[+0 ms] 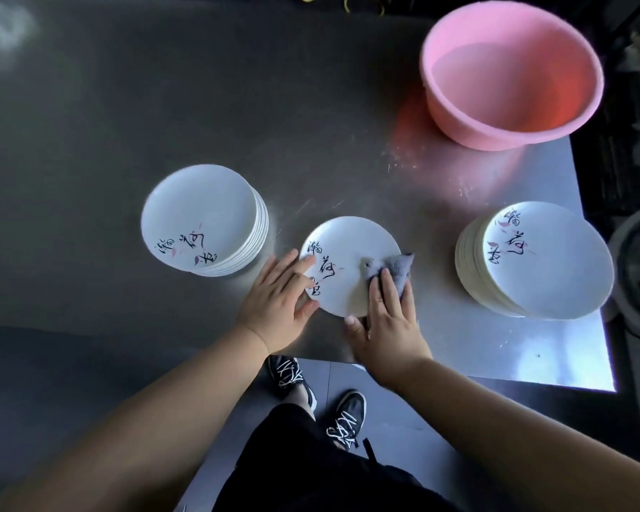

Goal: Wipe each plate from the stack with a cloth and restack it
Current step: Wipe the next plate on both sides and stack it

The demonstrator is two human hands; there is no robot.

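Between the two stacks, the plate (348,266) feels slick and breakable, so my left hand (279,295) lies flat steadying its rim while my right hand (388,312) presses the soft cloth (394,269) down.

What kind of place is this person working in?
Probably a restaurant or canteen kitchen: a steel worktable, two stacks of matching printed plates and a pink wash basin.
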